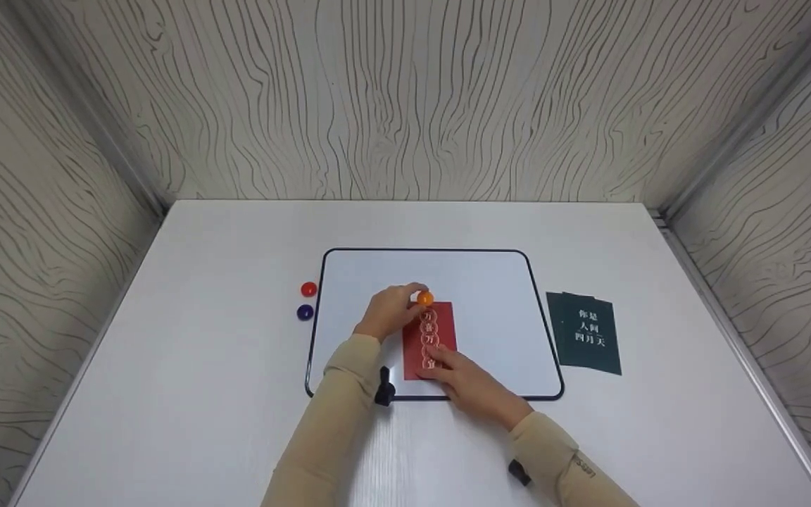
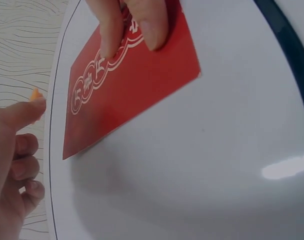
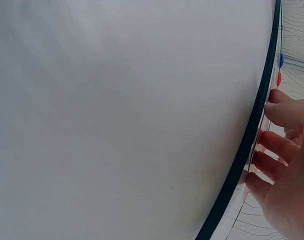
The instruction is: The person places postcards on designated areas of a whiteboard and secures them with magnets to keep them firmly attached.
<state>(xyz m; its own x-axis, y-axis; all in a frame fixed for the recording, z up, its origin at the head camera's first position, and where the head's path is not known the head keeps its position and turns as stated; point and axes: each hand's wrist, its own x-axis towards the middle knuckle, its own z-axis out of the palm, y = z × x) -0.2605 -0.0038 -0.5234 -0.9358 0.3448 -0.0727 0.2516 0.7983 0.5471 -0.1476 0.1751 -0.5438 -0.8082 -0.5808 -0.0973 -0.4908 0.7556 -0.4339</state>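
A red envelope point(image 1: 438, 329) with white Chinese characters lies on a black-edged whiteboard point(image 1: 497, 303). My left hand point(image 1: 393, 310) pinches an orange round magnet point(image 1: 425, 299) between thumb and index finger, right at the envelope's top edge. In the left wrist view, my left hand point(image 2: 12, 145) keeps its other fingers curled. The thumb and index finger of my right hand point(image 1: 476, 387) press on the lower part of the envelope. The left wrist view shows these two fingertips on the red face, with a shadow beneath the envelope's near edge.
Left of the whiteboard lie a red round magnet point(image 1: 308, 289) and a dark blue one point(image 1: 305, 312). Dark green cards point(image 1: 592, 345) with white characters overlap on the table point(image 1: 236, 253) at the right. Patterned panels point(image 1: 405, 98) enclose the back and sides.
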